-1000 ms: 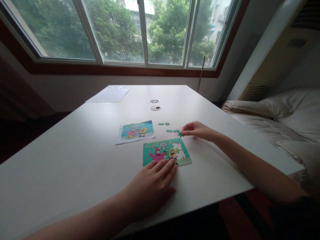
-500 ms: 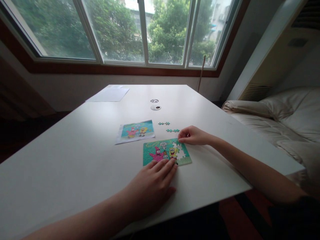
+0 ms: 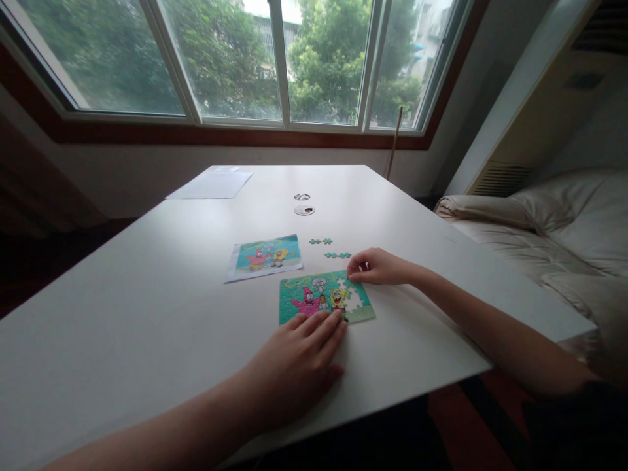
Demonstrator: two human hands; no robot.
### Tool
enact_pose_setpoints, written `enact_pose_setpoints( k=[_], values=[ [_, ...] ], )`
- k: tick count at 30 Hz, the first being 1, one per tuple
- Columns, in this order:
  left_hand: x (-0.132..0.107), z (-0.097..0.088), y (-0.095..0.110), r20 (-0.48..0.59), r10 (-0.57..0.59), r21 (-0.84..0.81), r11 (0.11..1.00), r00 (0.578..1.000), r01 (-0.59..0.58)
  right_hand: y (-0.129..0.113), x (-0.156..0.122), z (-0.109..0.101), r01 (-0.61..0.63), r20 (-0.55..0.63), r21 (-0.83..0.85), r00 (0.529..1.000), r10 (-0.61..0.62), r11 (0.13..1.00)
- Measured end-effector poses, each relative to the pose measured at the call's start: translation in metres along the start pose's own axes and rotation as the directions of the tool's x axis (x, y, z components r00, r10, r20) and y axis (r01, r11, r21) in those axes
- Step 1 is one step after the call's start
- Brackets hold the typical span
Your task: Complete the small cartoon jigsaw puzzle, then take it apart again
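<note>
A cartoon jigsaw puzzle (image 3: 297,297), mostly assembled, lies on the white table with a jagged gap on its right side. Flat across its lower edge rests my left hand (image 3: 304,360), fingers stretched out and covering part of the picture. At the puzzle's upper right corner, my right hand (image 3: 370,266) has its thumb and fingers curled together in a pinch. Whatever is between those fingertips is hidden. Just beyond the puzzle are loose jigsaw pieces in two short rows, a nearer row (image 3: 338,255) and a farther row (image 3: 320,241).
A printed sheet with the same picture (image 3: 265,255) lies left of the loose pieces. Two round flat items (image 3: 304,210) sit farther back on the table (image 3: 161,288). White papers (image 3: 210,185) lie at the far left corner. A padded sofa (image 3: 530,229) stands to the right.
Both hands and the puzzle keep nearly the same places. The whole view has shifted very slightly.
</note>
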State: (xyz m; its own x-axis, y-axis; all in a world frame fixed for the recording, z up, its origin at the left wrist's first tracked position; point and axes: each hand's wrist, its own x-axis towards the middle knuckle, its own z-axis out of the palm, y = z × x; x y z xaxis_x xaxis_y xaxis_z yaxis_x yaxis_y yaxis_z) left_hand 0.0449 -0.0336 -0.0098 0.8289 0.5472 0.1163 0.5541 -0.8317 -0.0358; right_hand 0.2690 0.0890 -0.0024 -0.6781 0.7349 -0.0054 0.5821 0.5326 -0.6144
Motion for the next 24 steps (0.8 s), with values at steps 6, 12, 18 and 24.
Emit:
enact_pose_setpoints(
  k=[6, 12, 18, 24],
  values=[
    [0.0, -0.001, 0.0, -0.02, 0.004, 0.0, 1.0, 1.0, -0.004, 0.0, 0.0, 0.002, -0.005, -0.05, -0.031, 0.999, 0.003, 1.0],
    [0.001, -0.001, 0.0, -0.019, 0.001, 0.001, 1.0, 1.0, -0.001, 0.002, 0.002, 0.003, -0.016, -0.062, -0.039, 0.998, 0.013, 0.999],
    [0.001, 0.0, 0.0, -0.007, -0.001, 0.004, 1.0, 1.0, 0.001, 0.009, 0.006, 0.005, -0.079, -0.077, 0.011, 0.994, 0.08, 0.997],
    [0.001, -0.001, -0.001, 0.008, -0.011, -0.037, 0.999, 1.0, 0.011, 0.011, 0.005, 0.002, -0.067, -0.049, 0.054, 0.996, 0.07, 0.996]
  ],
)
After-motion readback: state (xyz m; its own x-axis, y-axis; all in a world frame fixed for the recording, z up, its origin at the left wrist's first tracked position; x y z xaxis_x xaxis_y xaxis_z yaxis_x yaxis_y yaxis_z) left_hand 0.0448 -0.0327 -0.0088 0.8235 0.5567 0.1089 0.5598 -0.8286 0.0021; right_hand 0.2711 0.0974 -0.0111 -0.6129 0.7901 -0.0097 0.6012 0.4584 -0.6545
